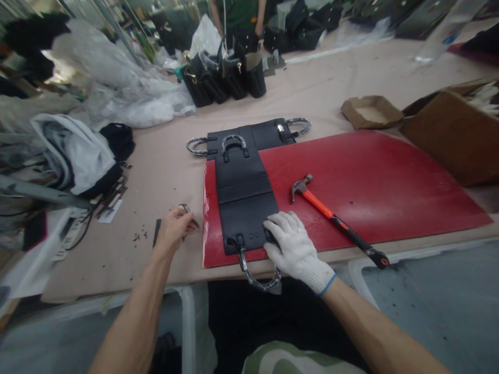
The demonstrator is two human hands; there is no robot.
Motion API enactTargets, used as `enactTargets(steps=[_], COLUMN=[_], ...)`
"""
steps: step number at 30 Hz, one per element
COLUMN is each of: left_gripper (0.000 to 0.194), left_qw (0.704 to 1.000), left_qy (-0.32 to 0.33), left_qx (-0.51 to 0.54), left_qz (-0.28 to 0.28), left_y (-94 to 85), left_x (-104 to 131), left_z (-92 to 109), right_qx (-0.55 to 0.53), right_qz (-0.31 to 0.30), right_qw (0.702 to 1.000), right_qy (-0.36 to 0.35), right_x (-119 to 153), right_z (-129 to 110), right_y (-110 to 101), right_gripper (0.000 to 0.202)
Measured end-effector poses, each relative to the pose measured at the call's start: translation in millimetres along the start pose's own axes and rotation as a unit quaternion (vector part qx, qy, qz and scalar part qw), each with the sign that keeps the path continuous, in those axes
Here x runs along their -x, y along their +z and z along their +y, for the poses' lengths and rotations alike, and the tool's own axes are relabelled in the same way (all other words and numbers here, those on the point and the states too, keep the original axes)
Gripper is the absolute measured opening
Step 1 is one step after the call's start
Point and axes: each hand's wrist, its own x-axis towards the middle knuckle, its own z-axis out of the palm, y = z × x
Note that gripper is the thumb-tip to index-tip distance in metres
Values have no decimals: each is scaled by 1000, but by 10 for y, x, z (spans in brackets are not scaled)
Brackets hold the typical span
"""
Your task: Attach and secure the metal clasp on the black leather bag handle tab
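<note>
Clock directions taken from the middle of the black leather bag panel with a looped, plastic-wrapped handle at each end [245, 208]. Panel lies flat at the centre of view, mostly on a glossy red mat [390, 182]. Long axis runs nearly 12 to 6, far end tipped slightly toward 11; a crease crosses it. Near handle [262, 284] points to 6, hanging past the edge of the pinkish-beige covered table [156, 192]; far handle [234, 140] arches to 12.

Right hand, white knit glove with blue cuff edge [292, 246], at 4: fingers curved on the panel's near right corner, by the handle base; can't tell if gripping.

Left hand, bare [175, 228], at 8 to 9, off the panel: fingertips closed on a small, thin dark metal tool [190, 216].

Claw hammer, orange-red and black grip [331, 214], at 3 on mat: head toward 10, butt toward 4.

Second black leather panel [271, 136], at 12, lies crosswise, about 9 to 3. Row of upright black bags [234, 78], 11 to 12. Shallow brown cardboard tray [370, 111], at 2; larger brown cardboard box [452, 135] beside it. Crumpled clear plastic [105, 72], at 10. Another person [238, 15] stands at 12, beyond the bags.
</note>
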Motion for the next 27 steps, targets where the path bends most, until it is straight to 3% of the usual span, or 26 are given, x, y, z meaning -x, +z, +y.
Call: enactTargets(steps=[3, 6, 10, 13, 17, 27], left_gripper=[32, 45, 31, 17, 14, 10], left_qw=[962, 919, 927, 938, 937, 932], left_qy=[-7, 9, 106, 179, 197, 212], left_qx=[273, 387, 334, 266, 272, 287], left_qz=[-25, -74, -132, -132, -95, -68], left_y=[137, 429, 799, 937, 995, 1084], left_x=[301, 625, 872, 913, 915, 921], left_z=[143, 341, 484, 447, 346, 285], right_qx=[1, 2, 7, 8, 2, -6], right_qz=[0, -1, -5, -6, -2, 2], right_qw=[1000, 1000, 1000, 1000, 1000, 1000], right_qy=[2, 4, 1, 2, 3, -2], right_x=[4, 8, 1, -2, 3, 13], right_z=[-2, -3, -9, -15, -22, -8], right_y=[5, 2, -11, -16, -18, -4], right_gripper=[45, 46, 46, 47, 47, 47])
